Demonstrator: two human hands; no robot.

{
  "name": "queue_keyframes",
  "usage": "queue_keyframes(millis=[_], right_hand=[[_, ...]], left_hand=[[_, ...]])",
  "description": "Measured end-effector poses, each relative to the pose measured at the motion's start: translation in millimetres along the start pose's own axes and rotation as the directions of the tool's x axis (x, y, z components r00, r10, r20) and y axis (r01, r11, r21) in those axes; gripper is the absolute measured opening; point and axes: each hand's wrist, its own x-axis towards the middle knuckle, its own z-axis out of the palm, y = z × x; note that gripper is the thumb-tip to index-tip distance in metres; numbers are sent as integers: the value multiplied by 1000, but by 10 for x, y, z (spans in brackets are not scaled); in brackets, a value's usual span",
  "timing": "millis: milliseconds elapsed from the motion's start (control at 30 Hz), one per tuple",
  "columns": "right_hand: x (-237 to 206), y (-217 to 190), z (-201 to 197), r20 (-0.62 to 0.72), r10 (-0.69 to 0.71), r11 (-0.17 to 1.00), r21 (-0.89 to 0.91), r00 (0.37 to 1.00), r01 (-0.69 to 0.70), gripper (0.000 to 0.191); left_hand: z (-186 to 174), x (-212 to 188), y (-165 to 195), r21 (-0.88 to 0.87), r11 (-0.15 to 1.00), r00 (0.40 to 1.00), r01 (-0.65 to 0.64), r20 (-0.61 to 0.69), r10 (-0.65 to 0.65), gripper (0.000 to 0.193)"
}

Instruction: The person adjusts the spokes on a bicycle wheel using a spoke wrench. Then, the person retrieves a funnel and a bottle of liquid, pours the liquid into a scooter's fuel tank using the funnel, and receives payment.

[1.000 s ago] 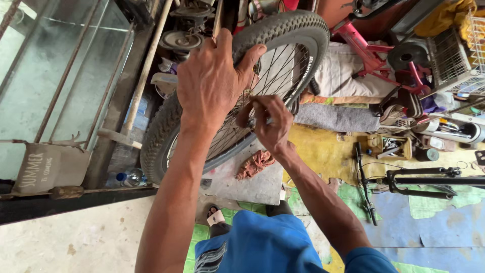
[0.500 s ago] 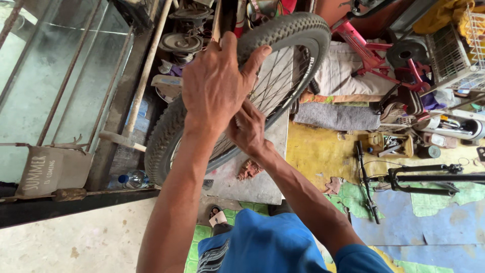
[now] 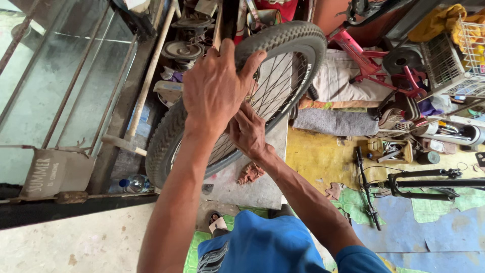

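A bicycle wheel (image 3: 295, 48) with a knobby black tyre and thin spokes is held up in front of me, tilted. My left hand (image 3: 217, 86) grips the tyre's upper edge, fingers wrapped over the tread. Just below and behind it, my right hand (image 3: 248, 130) is closed against the rim and spokes; what the fingers pinch is hidden by the left hand.
A glass-fronted cabinet (image 3: 55, 86) stands at the left, a wooden handle (image 3: 146, 86) leaning by it. A red bicycle frame (image 3: 374, 63), a wire basket (image 3: 467, 48), a black fork (image 3: 434, 179) and small tools lie at the right. A plastic bottle (image 3: 132, 184) lies below the wheel.
My right hand has slid up and in toward the rim, tucking behind the left hand. The wheel has shifted slightly; my left hand keeps its grip on the tyre.
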Motion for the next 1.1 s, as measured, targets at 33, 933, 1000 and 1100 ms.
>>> queue_keyframes(millis=[33,933,1000,1100], right_hand=[[-15,34,-7,30,4,1000,-7,1000,-4,15],[99,75,-151,141,209,950,205,968,-235,13],[118,75,-136,117,247,941,209,962,-267,14],[248,123,-112,47,257,943,205,965,-261,11]], left_hand=[[8,-15,-15,16,1000,999,-23,-32,24,73],[-454,-343,-575,-57,998,993,-34,109,40,59],[-452,-283,-556,-52,998,990,-35,134,42,61],[-425,-211,-452,-117,990,964,72,264,-38,61]])
